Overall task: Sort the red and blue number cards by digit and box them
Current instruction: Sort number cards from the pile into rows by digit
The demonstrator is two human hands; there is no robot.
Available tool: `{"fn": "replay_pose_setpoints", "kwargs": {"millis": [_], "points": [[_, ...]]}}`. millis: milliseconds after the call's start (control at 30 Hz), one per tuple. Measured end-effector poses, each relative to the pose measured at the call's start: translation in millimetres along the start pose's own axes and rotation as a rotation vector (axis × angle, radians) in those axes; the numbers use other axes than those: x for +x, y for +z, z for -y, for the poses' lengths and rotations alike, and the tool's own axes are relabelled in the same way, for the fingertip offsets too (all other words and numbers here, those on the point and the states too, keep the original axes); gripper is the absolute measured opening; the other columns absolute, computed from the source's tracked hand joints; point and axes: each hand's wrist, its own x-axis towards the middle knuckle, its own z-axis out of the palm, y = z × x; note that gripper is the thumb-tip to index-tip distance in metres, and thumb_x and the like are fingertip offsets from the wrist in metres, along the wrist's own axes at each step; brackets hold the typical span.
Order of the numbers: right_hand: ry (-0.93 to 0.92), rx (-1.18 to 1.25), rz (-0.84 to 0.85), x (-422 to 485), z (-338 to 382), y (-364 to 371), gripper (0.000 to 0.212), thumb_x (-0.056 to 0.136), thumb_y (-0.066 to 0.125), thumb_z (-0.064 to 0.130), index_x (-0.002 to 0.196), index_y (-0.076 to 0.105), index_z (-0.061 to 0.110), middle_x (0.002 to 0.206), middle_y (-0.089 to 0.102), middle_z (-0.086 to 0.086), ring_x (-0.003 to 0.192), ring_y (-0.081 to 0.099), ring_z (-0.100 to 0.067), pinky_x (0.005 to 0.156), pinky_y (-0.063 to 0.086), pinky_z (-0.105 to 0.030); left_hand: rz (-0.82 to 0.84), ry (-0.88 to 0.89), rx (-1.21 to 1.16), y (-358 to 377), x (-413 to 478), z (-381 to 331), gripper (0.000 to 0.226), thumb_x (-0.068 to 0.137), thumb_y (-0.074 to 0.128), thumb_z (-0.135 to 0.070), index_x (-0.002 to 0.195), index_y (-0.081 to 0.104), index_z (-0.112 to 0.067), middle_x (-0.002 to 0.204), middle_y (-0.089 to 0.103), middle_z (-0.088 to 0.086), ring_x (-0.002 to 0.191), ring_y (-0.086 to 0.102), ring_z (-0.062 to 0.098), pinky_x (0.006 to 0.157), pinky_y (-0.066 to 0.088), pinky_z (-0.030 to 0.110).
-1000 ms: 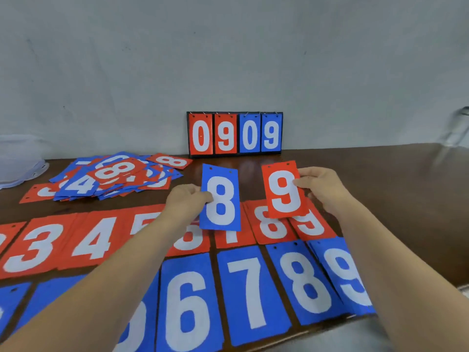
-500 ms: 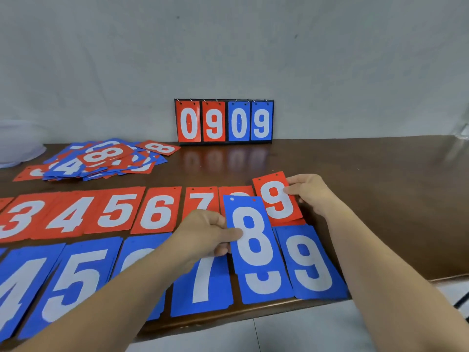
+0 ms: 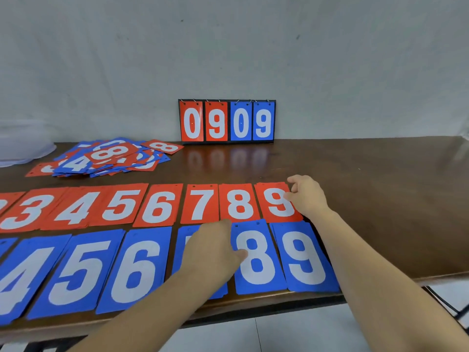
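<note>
your left grip (image 3: 215, 250) lies knuckles-up over the near blue row, its thumb laid on the left edge of the blue 8 card (image 3: 257, 260). the fingers are hidden beneath the hand, so i cannot tell whether it pinches the card or only presses it. the blue 8 card lies flat on the desk (image 3: 375, 204), just right of this grip, with the blue 9 card (image 3: 304, 260) beside it on the side away from the grip. a blue 7 card (image 3: 182, 240) lies largely covered under the grip. just beyond its knuckles sits the red 8 card (image 3: 238, 203).

your right grip (image 3: 308, 196) is closed on the red 9 card (image 3: 275, 203): thumb on the face near the right edge, fingers curled at the upper right corner. that card lies flat at the right end of the red row, immediately left of this grip and just beside the red 8 card.

well beyond both grips and off to their left, a loose pile of cards (image 3: 106, 156) lies on the desk. straight beyond them a flip scoreboard (image 3: 227, 120) stands against the wall, reading 0909.
</note>
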Motion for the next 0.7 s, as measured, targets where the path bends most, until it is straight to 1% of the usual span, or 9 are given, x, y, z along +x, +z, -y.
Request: {"fn": "replay_pose_setpoints", "kwargs": {"millis": [67,133,167,200,267,333,433,600,700], "points": [[-0.034,0.015,-0.010,-3.5,3.4,0.7,0.042,0.092,0.059,0.018,0.134,0.053,0.016,0.112,0.057,-0.003,0.093,0.057,-0.017,0.074,0.049,-0.028,-0.040,0.041,0.064,-0.8,-1.6,0.1,0.037,0.087,0.064,-0.043,0.114,0.052,-0.022,0.091,0.059,-0.008,0.082,0.059,0.009,0.077,0.054,0.025],[-0.071,0.015,0.004,-8.1,8.2,2.9,0.042,0.093,0.058,0.019,0.135,0.052,0.017,0.122,0.055,-0.003,0.104,0.057,-0.018,0.086,0.051,-0.033,-0.065,0.074,0.070,-1.6,-2.1,1.6,0.041,0.088,0.063,-0.044,0.121,0.051,-0.023,0.102,0.058,-0.007,0.090,0.057,0.009,0.081,0.053,0.025],[-0.093,0.005,0.022,-10.9,11.6,4.1,0.044,0.094,0.058,0.021,0.137,0.050,0.018,0.130,0.053,-0.003,0.112,0.055,-0.019,0.093,0.050,-0.035,-0.076,0.092,0.072,-1.7,-1.5,3.2,0.046,0.088,0.062,-0.045,0.126,0.050,-0.023,0.111,0.056,-0.006,0.099,0.056,0.009,0.086,0.051,0.025],[-0.114,-0.006,0.037,-13.9,15.9,5.3,0.047,0.094,0.058,0.024,0.140,0.047,0.019,0.137,0.050,-0.003,0.120,0.052,-0.020,0.098,0.047,-0.036,-0.086,0.113,0.079,-1.6,-0.2,5.8,0.052,0.088,0.062,-0.046,0.132,0.047,-0.023,0.122,0.053,-0.005,0.111,0.052,0.011,0.093,0.048,0.026],[-0.142,-0.010,0.058,-19.2,27.0,6.6,0.053,0.094,0.058,0.027,0.144,0.041,0.019,0.147,0.041,-0.002,0.131,0.043,-0.021,0.104,0.040,-0.035,-0.108,0.158,0.116,-3.1,4.4,11.9,0.062,0.089,0.060,-0.049,0.142,0.039,-0.024,0.142,0.042,-0.005,0.131,0.037,0.014,0.107,0.034,0.030],[-0.179,-0.018,0.074,-22.2,40.1,8.3,0.061,0.094,0.059,0.030,0.148,0.033,0.019,0.152,0.035,-0.003,0.137,0.036,-0.021,0.107,0.036,-0.036,-0.122,0.176,0.141,-8.4,10.2,19.7,0.071,0.089,0.060,-0.050,0.148,0.030,-0.025,0.153,0.030,-0.004,0.142,0.021,0.016,0.115,0.021,0.033],[-0.239,-0.031,0.087,-21.8,65.4,11.4,0.069,0.092,0.061,0.032,0.151,0.027,0.019,0.153,0.033,-0.004,0.138,0.035,-0.021,0.108,0.036,-0.037,-0.139,0.143,0.134,-23.2,22.0,36.0,0.078,0.088,0.061,-0.049,0.151,0.023,-0.024,0.159,0.018,-0.002,0.147,0.009,0.017,0.119,0.012,0.035],[-0.277,-0.030,0.090,-10.4,121.2,29.3,0.072,0.090,0.064,0.034,0.150,0.027,0.022,0.153,0.033,-0.002,0.137,0.037,-0.021,0.107,0.041,-0.039,-0.179,0.044,0.165,-62.7,48.9,75.0,0.082,0.087,0.062,-0.051,0.152,0.021,-0.025,0.160,0.016,-0.001,0.148,0.010,0.018,0.119,0.014,0.037],[-0.313,-0.032,0.094,0.3,157.1,45.9,0.073,0.089,0.065,0.037,0.150,0.027,0.023,0.153,0.034,-0.001,0.137,0.037,-0.020,0.106,0.040,-0.038,-0.209,-0.009,0.205,-85.4,64.5,111.5,0.081,0.087,0.060,-0.053,0.152,0.022,-0.023,0.160,0.019,0.001,0.147,0.015,0.020,0.118,0.017,0.038]]}}
